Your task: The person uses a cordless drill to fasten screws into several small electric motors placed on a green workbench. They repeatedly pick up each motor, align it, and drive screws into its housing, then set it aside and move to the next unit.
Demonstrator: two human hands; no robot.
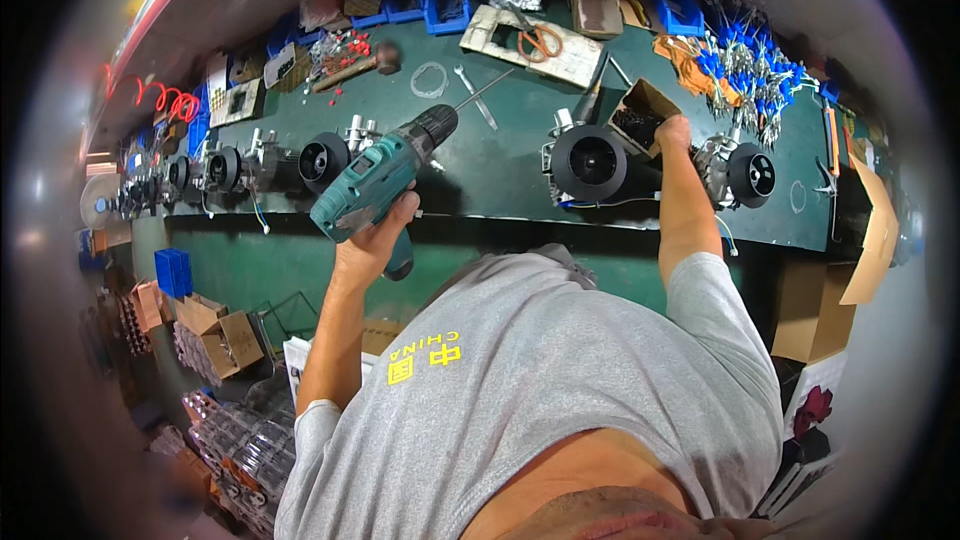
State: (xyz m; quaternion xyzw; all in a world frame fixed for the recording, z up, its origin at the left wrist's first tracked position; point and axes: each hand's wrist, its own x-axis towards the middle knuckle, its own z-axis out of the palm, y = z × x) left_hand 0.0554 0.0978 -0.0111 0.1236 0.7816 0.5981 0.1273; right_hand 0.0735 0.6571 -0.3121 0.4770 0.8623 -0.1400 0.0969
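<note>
My left hand point(392, 227) is wrapped round the grip of a teal and black cordless drill point(372, 180). Its long thin bit point(487, 89) points up and to the right, over the bench. At the right, my right hand point(675, 131) is closed on the side of a small tilted cardboard box point(655, 98) with dark small parts inside; some fingers are hidden. Just left of that box stands a metal assembly with a round black fan housing point(589, 164). Another such unit point(750, 175) is right of my forearm. A third fan unit point(324, 161) sits left of the drill.
More fan units line the green bench point(520, 202) to the left. Along its back stand blue bins point(448, 8), orange-handled scissors point(540, 43) on a white block, and a heap of blue-ended wires point(750, 65). A metal tool point(476, 98) lies mid-bench. Cartons point(232, 342) stand below left.
</note>
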